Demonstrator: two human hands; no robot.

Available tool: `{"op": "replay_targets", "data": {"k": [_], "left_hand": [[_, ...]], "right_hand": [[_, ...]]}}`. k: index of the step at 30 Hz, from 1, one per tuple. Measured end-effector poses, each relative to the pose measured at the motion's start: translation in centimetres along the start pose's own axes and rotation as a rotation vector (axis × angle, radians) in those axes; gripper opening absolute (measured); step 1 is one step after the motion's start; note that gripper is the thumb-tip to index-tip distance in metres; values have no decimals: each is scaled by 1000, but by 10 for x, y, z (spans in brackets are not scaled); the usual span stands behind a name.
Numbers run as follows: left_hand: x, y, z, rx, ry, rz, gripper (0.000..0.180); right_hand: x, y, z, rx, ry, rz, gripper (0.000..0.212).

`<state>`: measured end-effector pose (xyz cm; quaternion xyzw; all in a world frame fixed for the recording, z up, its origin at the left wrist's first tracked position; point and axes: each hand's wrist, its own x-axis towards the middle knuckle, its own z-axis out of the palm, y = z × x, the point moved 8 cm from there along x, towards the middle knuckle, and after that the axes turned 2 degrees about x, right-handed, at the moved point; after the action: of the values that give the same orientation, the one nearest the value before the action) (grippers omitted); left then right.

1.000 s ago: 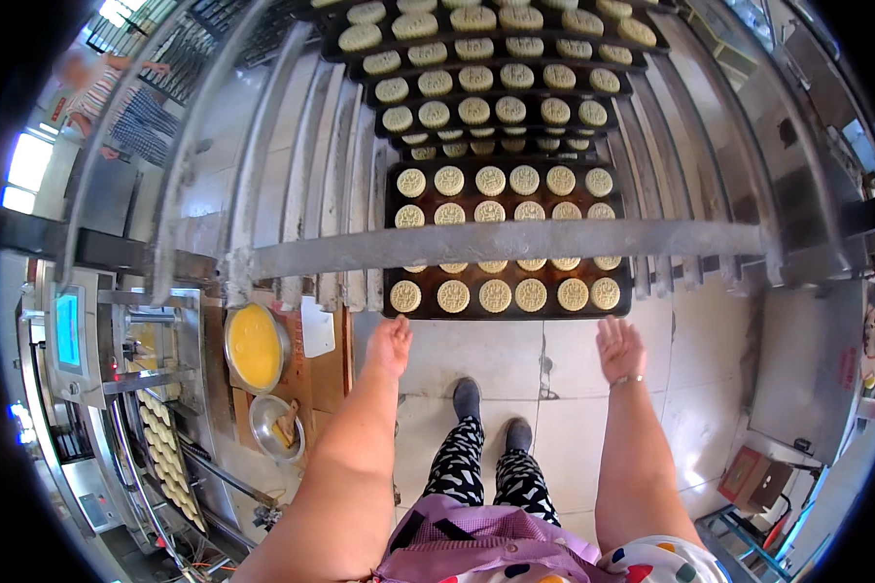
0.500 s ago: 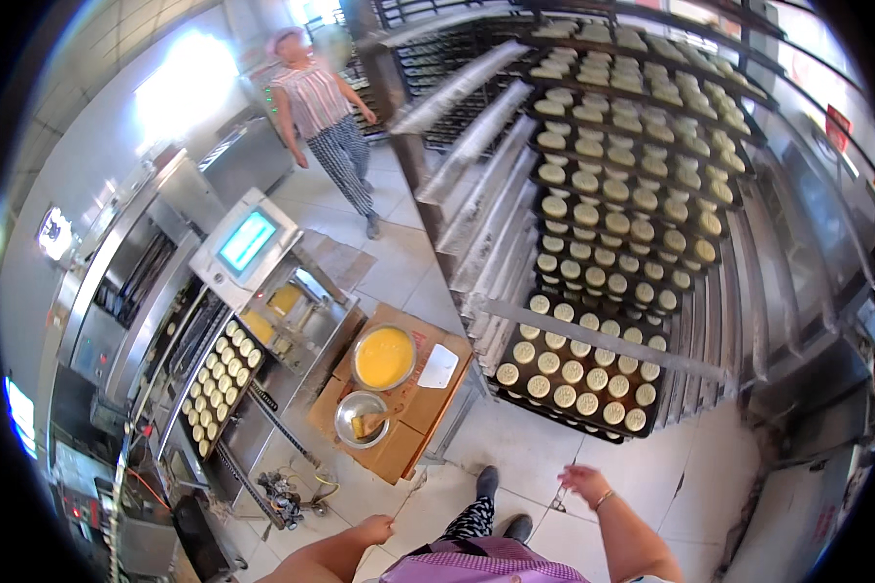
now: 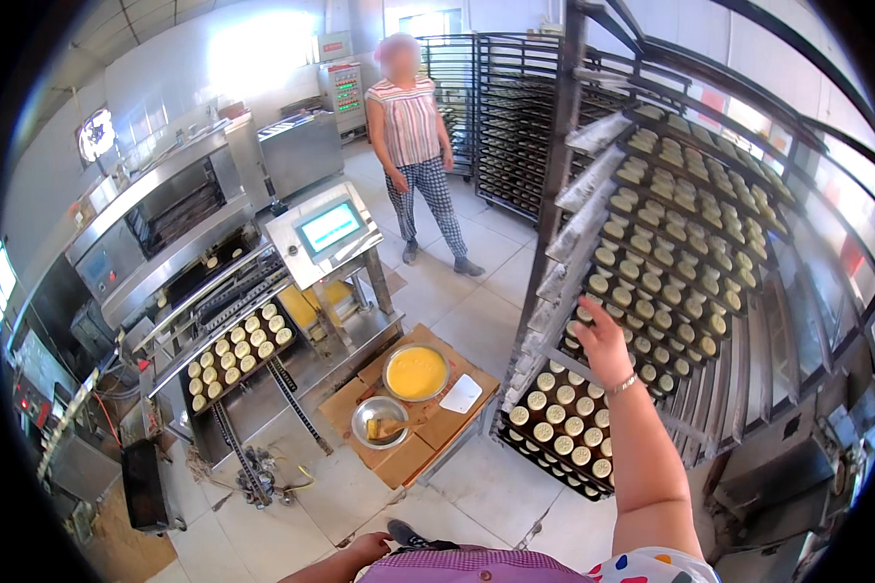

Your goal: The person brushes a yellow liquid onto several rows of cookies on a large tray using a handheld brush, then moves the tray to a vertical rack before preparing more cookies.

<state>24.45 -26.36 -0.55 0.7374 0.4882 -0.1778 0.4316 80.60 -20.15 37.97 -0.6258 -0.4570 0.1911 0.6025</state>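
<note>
At left, a tray [image 3: 246, 376] of pale cakes [image 3: 242, 349] lies on the machine [image 3: 262, 423], outside the rack. The left hand [image 3: 367, 546] hangs low by the purple apron [image 3: 486, 565], fingers seemingly curled — whether it holds anything, I cannot tell. Rightward, two bowls [image 3: 386, 373] sit on cardboard [image 3: 437, 449], one with yellow liquid [image 3: 416, 374]. The right hand [image 3: 606, 345], part open and apparently holding nothing, is up at the rack [image 3: 552, 194], where many levels already carry loaded trays [image 3: 552, 453] — contact with its crossbar [image 3: 572, 361] is unclear.
</note>
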Motion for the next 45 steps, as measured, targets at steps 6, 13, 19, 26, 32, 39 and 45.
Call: {"op": "replay_targets", "data": {"k": [6, 13, 19, 26, 32, 39, 45], "left_hand": [[-11, -22, -40, -199, 182, -107, 33], [-33, -168, -14, -370, 169, -448, 24], [-24, -278, -11, 9, 147, -156, 28], [12, -158, -67, -313, 110, -212, 31], [-47, -55, -160, -423, 154, -145, 36], [-40, -150, -104, -546, 172, -216, 39], [8, -332, -17, -265, 223, -202, 42]], "right_hand": [[108, 24, 3, -219, 171, -127, 65], [122, -6, 28, 106, 127, -4, 35], [134, 10, 75, 163, 102, 150, 16], [136, 20, 59, 146, 115, 214, 16], [133, 8, 80, 155, 96, 272, 14], [130, 10, 67, 102, 84, 298, 14], [135, 3, 82, 46, 122, 361, 17]]}}
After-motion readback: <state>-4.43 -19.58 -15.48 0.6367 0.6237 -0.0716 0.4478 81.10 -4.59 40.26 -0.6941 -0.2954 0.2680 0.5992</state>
